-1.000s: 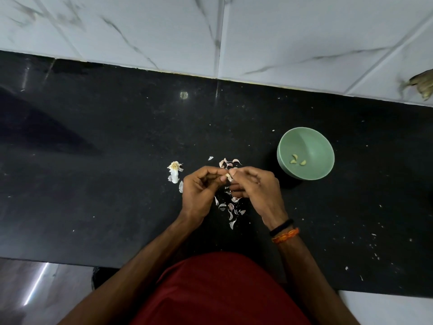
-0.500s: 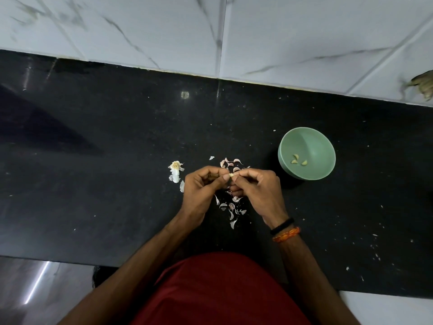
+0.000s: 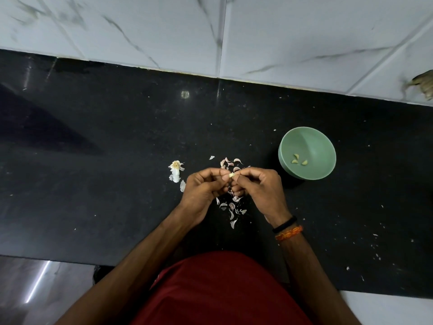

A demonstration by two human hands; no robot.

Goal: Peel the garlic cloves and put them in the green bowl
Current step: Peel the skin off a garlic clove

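A small pale garlic clove (image 3: 231, 175) is pinched between the fingertips of both hands above the black counter. My left hand (image 3: 203, 188) holds it from the left with curled fingers. My right hand (image 3: 257, 187) pinches it from the right. The green bowl (image 3: 316, 141) stands to the right of my hands and holds three peeled cloves (image 3: 298, 159). Loose pinkish garlic skins (image 3: 230, 208) lie under and behind my hands. The garlic stem remnant (image 3: 176, 168) with some skin lies left of my left hand.
The black stone counter (image 3: 93, 184) runs across the view, backed by a white marble-tiled wall (image 3: 281, 38). Small white specks are scattered at the counter's right. A brownish object (image 3: 425, 84) sits at the far right edge of the wall. My red shirt fills the bottom.
Both hands stay together over the skins and have barely moved. More of the pale clove shows between the fingertips than a second ago.
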